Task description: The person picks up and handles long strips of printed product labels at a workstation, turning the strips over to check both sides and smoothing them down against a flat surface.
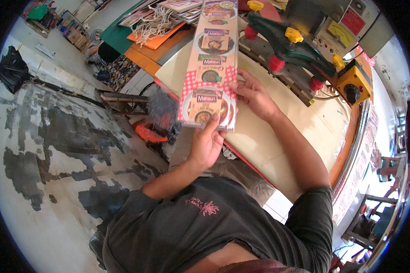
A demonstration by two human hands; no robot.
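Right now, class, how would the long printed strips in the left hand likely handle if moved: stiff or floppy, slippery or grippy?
The long printed strips are probably fairly stiff, as they extend beyond the left hand without visible sagging. Their glossy look hints they may be slippery. Offset edges at the near end suggest separate layers, which might slide apart.

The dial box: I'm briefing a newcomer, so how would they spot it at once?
Start at the pale-topped table by the right hand. Over its far side stands a dark green bar; by the bar's right end sits the yellow box. Unlike the small yellow knobs nearby, it is boxy, with a black dial.
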